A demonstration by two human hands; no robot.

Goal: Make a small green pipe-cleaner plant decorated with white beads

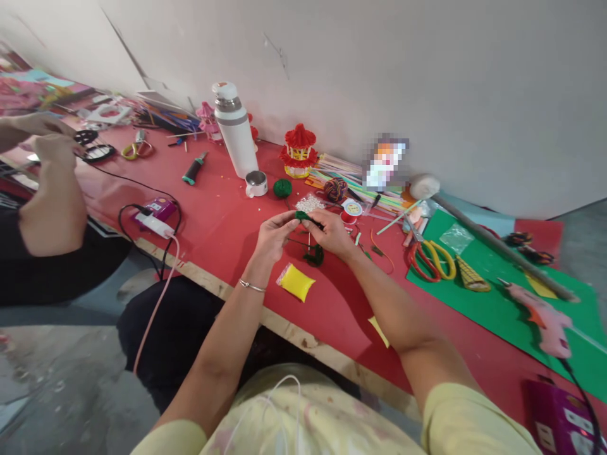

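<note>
Both hands meet above the red table, pinching a small dark green yarn piece [302,216] between their fingertips. My left hand [276,235] holds its left end, with a bracelet on that wrist. My right hand [332,232] grips its right side. Below the fingers, another dark green clump [313,254] hangs or lies near the table; which, I cannot tell. A green yarn ball [282,188] sits just beyond my left hand, and a heap of white beads [310,203] lies behind the fingertips. Nearer me rests a yellow packet [296,282].
A white thermos [236,136] and metal cup [257,183] stand behind, beside a red pagoda-like model [299,151]. Scissors [432,260] and a pink glue gun [540,319] lie right on green sheeting. At left, another person's hands [54,142] hold a black round frame.
</note>
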